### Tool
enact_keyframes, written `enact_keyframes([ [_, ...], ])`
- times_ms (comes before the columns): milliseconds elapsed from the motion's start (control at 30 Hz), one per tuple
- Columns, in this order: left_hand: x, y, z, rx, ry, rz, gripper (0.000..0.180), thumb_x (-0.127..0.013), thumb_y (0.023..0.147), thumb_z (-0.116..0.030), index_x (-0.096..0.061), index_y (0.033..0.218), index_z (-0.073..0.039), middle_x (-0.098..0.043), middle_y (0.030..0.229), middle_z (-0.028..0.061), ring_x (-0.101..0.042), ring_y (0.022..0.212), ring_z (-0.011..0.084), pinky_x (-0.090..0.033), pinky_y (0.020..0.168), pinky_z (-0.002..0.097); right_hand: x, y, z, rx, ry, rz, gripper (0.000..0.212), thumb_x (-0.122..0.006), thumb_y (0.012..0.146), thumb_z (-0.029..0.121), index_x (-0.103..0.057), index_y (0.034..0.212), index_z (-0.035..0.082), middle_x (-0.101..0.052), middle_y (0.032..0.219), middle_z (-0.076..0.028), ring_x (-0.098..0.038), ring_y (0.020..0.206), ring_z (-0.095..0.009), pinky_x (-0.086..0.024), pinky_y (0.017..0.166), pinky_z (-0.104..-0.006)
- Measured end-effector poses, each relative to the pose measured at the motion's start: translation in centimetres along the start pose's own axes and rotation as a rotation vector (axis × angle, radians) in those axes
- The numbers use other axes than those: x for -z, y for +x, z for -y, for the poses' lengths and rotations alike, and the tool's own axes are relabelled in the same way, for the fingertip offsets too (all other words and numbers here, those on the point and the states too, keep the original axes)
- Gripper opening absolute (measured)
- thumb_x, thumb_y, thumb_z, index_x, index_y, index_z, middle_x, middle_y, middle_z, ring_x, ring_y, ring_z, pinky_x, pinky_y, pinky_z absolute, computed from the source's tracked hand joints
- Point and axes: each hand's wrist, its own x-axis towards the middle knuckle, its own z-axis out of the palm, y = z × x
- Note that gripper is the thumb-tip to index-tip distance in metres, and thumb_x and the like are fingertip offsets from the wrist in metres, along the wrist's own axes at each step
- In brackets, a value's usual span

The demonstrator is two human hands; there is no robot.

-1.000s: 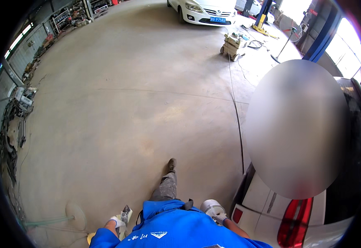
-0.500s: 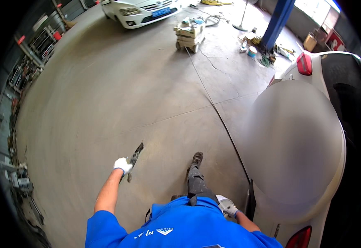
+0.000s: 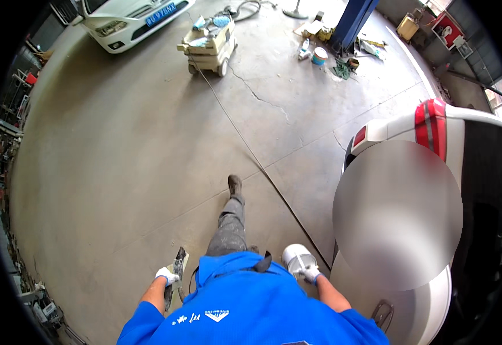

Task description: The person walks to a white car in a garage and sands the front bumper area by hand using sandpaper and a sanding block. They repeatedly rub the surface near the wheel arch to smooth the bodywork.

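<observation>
In a white glove, my left hand [image 3: 169,276] is closed round a long, narrow, flat tool [image 3: 179,260] with dark and pale patches, held low at my left side. Its exact kind is hard to make out. My right hand [image 3: 310,273], also gloved in white, grips a white bucket [image 3: 294,252] beside my right hip. Something pale and narrow crosses the bucket's opening near my fingers; what the bucket contains is unclear. One leg [image 3: 228,227] in grey trousers is stretched ahead of me on the concrete.
Close on my right is a white car [image 3: 377,131], partly covered by a blur. A cable [image 3: 285,192] runs along the floor to a beige wheeled machine [image 3: 210,50]. Beyond stand a second white car [image 3: 130,26] and a blue post [image 3: 351,26] with clutter round it. Equipment lines the left wall.
I have stepped forward, so the machine, post and parked car appear nearer. My left hand has swung back toward my body with the flat tool. The bucket shows more fully now.
</observation>
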Motion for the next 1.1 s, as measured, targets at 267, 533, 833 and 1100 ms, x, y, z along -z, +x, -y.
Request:
enact_keyframes([
  [267, 27.0, 13.0, -21.3, -0.112, 0.126, 0.130, 0.070, -0.080, 0.056, -0.047, -0.069, 0.107, -0.001, -0.065, 0.115, 0.0201, -0.064, 0.104, 0.0312, -0.051, 0.090, 0.0369, 15.2, 8.2, 19.2, -0.027, 0.044, -0.059, 0.034, -0.068, 0.081, 0.033, -0.063, 0.095, 0.002, -0.056, 0.065, -0.008, -0.051, 0.047, -0.020, -0.041, 0.042, -0.0349],
  [533, 62.3, 18.3, -51.6, -0.339, 0.151, -0.307, 0.056, -0.067, 0.069, -0.040, -0.065, 0.105, 0.003, -0.065, 0.107, 0.0267, -0.063, 0.101, 0.0385, -0.051, 0.090, 0.0404, 25.1, 14.0, 42.9, -0.008, 0.027, -0.046, 0.039, -0.066, 0.082, 0.034, -0.064, 0.101, 0.000, -0.062, 0.068, -0.011, -0.058, 0.051, -0.019, -0.045, 0.047, -0.0327],
  [833, 72.9, 29.2, -67.0, -0.267, 0.186, -0.062, 0.067, -0.074, 0.061, -0.041, -0.064, 0.111, 0.003, -0.062, 0.115, 0.0254, -0.062, 0.107, 0.0357, -0.050, 0.092, 0.0402, 39.5, 29.2, 58.5, -0.107, 0.189, 0.022, 0.044, -0.067, 0.081, 0.031, -0.062, 0.107, -0.004, -0.067, 0.084, -0.013, -0.064, 0.069, -0.023, -0.052, 0.063, -0.0378],
  [1100, 77.0, 33.7, -74.3, -0.103, -0.095, 0.203, 0.062, -0.080, 0.059, -0.023, -0.063, 0.114, -0.001, -0.066, 0.113, 0.0164, -0.063, 0.105, 0.0291, -0.050, 0.090, 0.0365, 56.5, 34.5, 82.2, -0.134, 0.087, -0.049, 0.034, -0.071, 0.076, 0.029, -0.062, 0.082, -0.003, -0.059, 0.063, -0.012, -0.056, 0.047, -0.020, -0.043, 0.040, -0.0341],
])
